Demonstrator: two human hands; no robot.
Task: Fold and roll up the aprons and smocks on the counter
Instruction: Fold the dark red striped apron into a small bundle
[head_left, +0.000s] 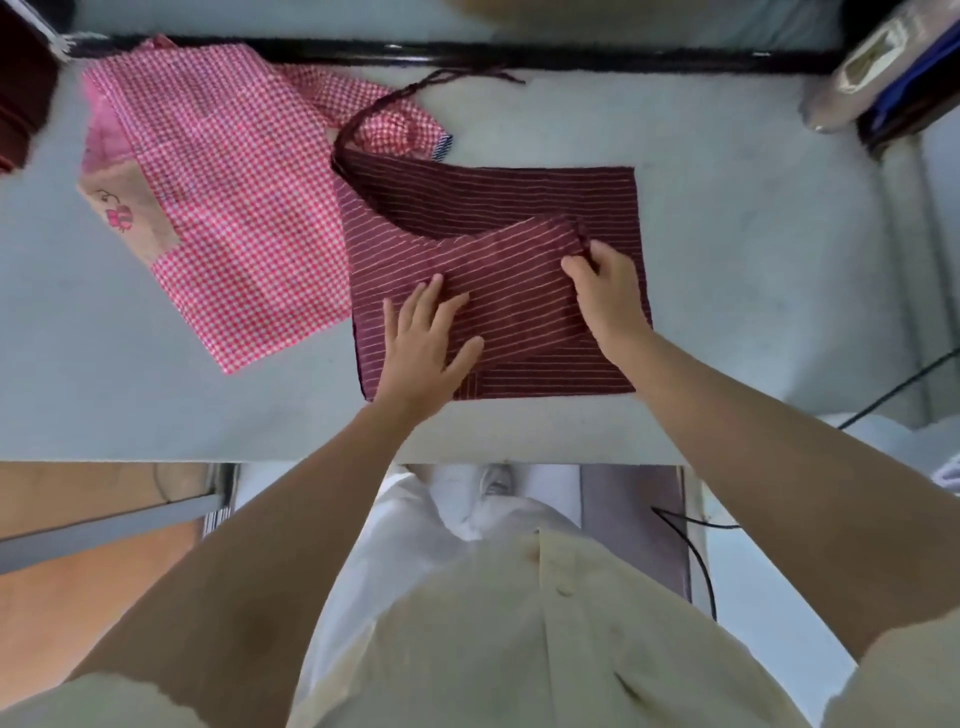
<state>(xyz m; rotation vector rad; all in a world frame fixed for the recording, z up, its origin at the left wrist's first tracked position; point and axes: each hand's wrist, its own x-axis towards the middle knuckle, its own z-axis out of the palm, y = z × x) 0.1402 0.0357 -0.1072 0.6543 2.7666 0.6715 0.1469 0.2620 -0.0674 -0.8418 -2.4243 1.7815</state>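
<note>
A dark maroon apron with thin pale stripes (519, 192) lies folded into a rough square on the pale counter (753, 291), its dark tie strings (415, 91) trailing toward the back. A flap of it is folded diagonally across the middle. My left hand (426, 343) presses flat on the flap's near left part, fingers straight. My right hand (605, 291) pinches the flap's far right corner with curled fingers. To the left, a pink-and-white checked smock (223, 208) with a beige embroidered pocket lies spread out, its edge touching the maroon apron.
A black strip (623, 57) runs along the counter's back edge. A wrapped bundle (878, 67) sits at the back right, dark red cloth (21, 93) at the back left. The counter's near edge (519, 460) is just in front of my body; a black cable (893, 389) hangs at the right.
</note>
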